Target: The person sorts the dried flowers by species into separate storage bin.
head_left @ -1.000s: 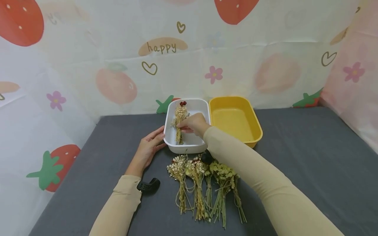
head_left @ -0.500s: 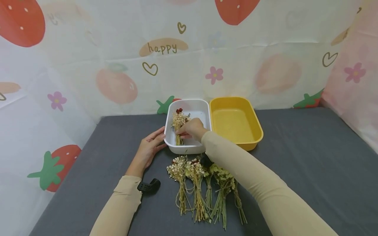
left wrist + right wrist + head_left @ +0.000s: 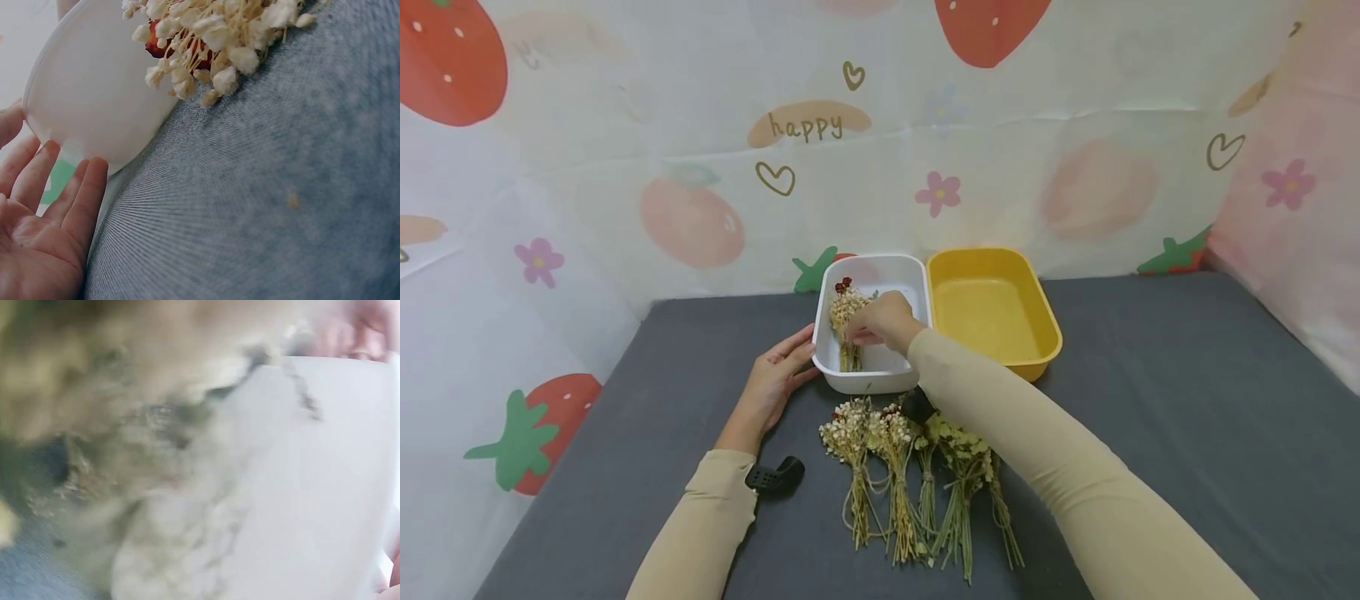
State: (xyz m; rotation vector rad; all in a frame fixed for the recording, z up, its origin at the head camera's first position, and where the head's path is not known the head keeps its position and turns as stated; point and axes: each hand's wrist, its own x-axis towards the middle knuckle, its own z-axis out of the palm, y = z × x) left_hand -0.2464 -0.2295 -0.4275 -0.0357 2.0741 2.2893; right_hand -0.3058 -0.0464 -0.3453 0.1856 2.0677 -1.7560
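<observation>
A white tray stands on the dark grey cloth. Inside it, along the left side, lies a bunch of dried flowers with cream blooms, dark red heads and straw-coloured stems. My right hand reaches into the tray and pinches this bunch near its stems; the fingertips are partly hidden. At the tray's left wall is my left hand, its straight fingers touching the outside and the thumb at the rim.
A yellow tray stands right beside the white one. Several dried flower bunches lie in a row in front, partly under the right forearm. A printed fabric backdrop rises behind.
The right hand has drawn the flower bunch towards the near side of the white tray and slightly left, setting it lower. The left hand has stayed against the tray wall.
</observation>
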